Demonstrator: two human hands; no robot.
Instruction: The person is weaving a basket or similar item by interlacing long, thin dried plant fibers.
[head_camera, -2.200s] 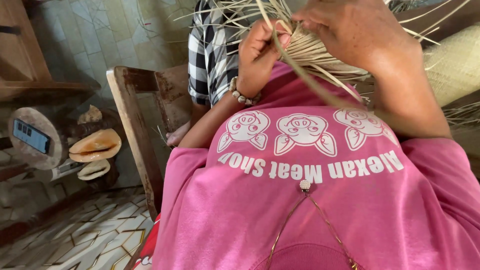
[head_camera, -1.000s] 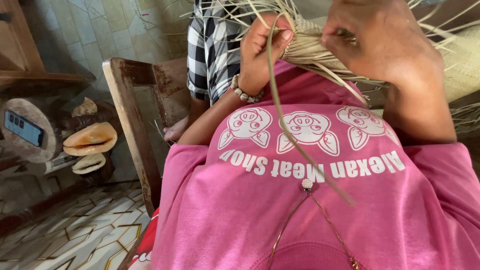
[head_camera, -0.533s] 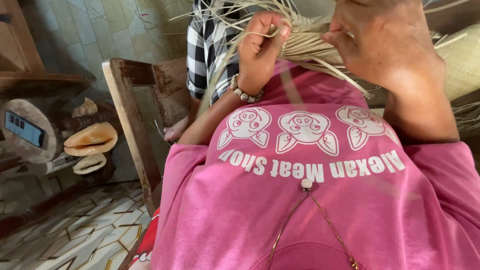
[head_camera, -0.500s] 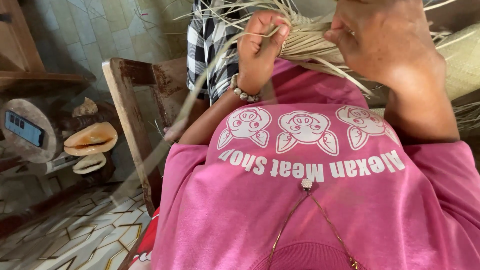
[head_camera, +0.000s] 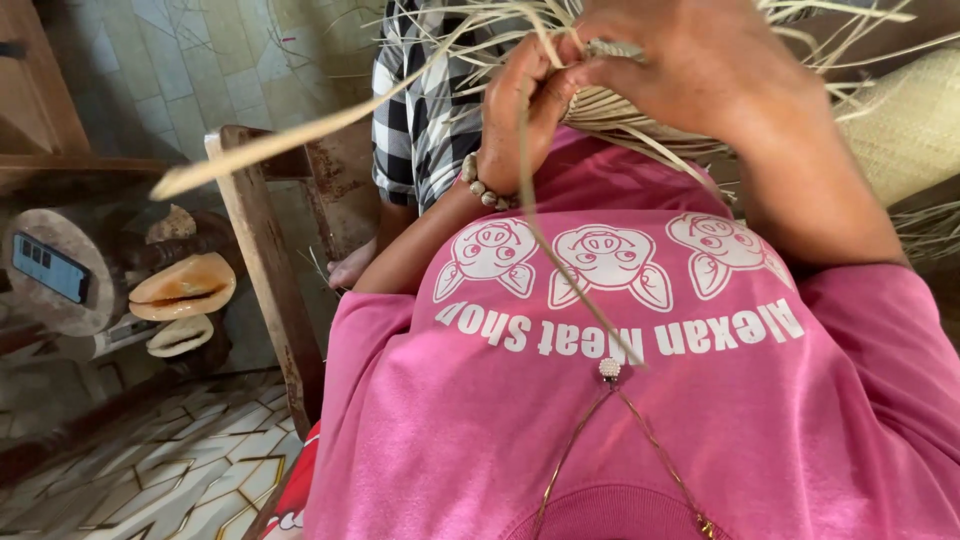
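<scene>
- Nearest the camera: pink shirt with white pig prints, and a thin chain with a bead pendant hanging over the chest.
- One loose straw strip runs down from the hands across the shirt front, ending close to the pendant.
- Left hand, bead bracelet at the wrist: fingers closed, pinching the top of that strip and the edge of the woven piece.
- Right hand: fingers curled shut over the rim of the woven piece, knuckles toward the camera; fingertips hidden, so the exact strand gripped cannot be told.
- The woven piece is held against the upper chest between both hands, unwoven straw ends fanning up and outward.
- A second long strip sticks out to the left, over the wooden chair frame.
- Judgement: step in hand is plaiting at the rim, one strand being tucked. The next move likely calls for drawing the hanging strip snug while the right hand keeps the rim firm.
- Further off: a person in a black-and-white checked shirt; a large shell by a log stump; tiled floor.
</scene>
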